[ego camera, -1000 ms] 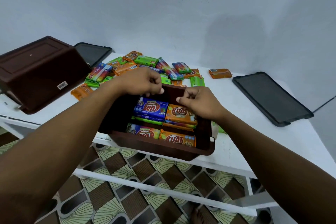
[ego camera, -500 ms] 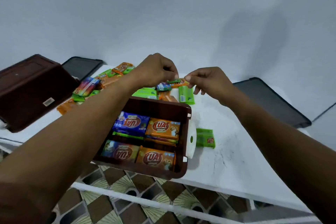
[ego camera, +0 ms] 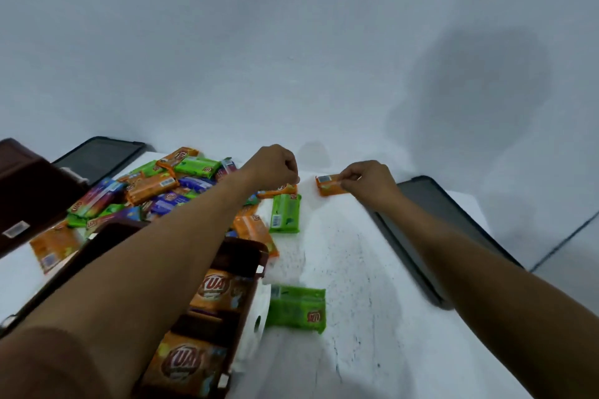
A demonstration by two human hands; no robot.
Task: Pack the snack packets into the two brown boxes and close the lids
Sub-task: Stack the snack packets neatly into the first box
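An open brown box (ego camera: 256, 255) at the lower left holds orange packets; my left forearm hides most of it. A second brown box (ego camera: 29, 191) lies upturned at the far left. My left hand (ego camera: 275, 168) is past the open box, fingers curled, pinching an orange packet (ego camera: 279, 190) at the edge of the loose pile (ego camera: 155, 188). My right hand (ego camera: 369, 181) pinches the end of a separate orange packet (ego camera: 328, 185) lying on the white table (ego camera: 356, 269). Two green packets, one near the pile (ego camera: 285, 212) and one beside the box (ego camera: 296, 308), lie loose.
One dark lid (ego camera: 97, 155) lies at the back left behind the pile. Another dark lid (ego camera: 437, 204) lies to the right under my right forearm. A white round object (ego camera: 256, 324) leans against the open box's right side. The wall stands close behind the table.
Both hands left the open box and reached to the far side of the table. The left now pinches a packet at the pile's edge, the right the lone orange packet.
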